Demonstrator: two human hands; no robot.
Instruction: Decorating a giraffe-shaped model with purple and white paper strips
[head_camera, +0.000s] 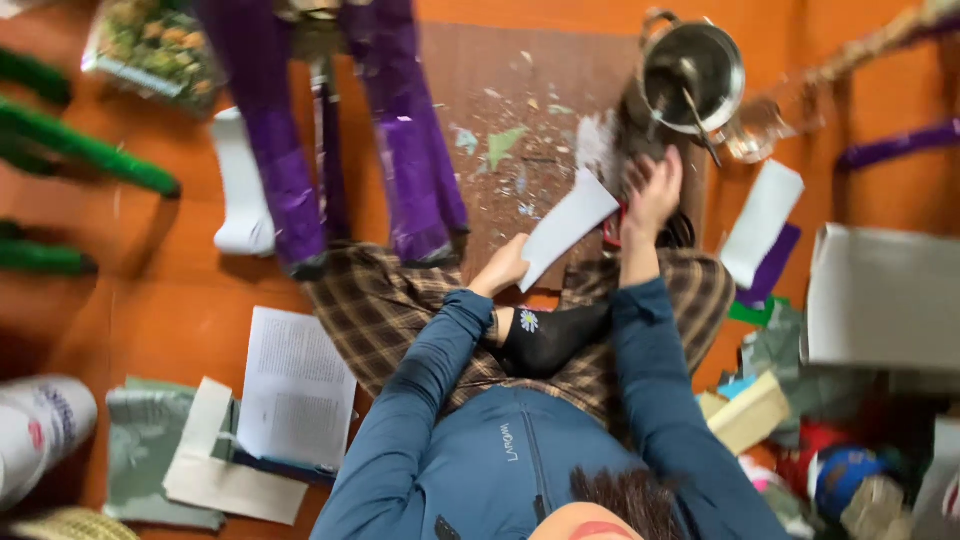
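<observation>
fingers of the left hand (503, 268) pinch a white paper strip (567, 227) while the right hand (652, 192), loosely spread and holding nothing, rests below a steel pot (693, 77).

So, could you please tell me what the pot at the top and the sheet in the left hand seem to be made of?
The pot looks like bare metal, probably steel: grey and shiny, with bright reflections on its rim. The sheet in the left hand looks like thin white paper or card: matt, flat, straight-edged. Blur leaves the thickness open.
</observation>
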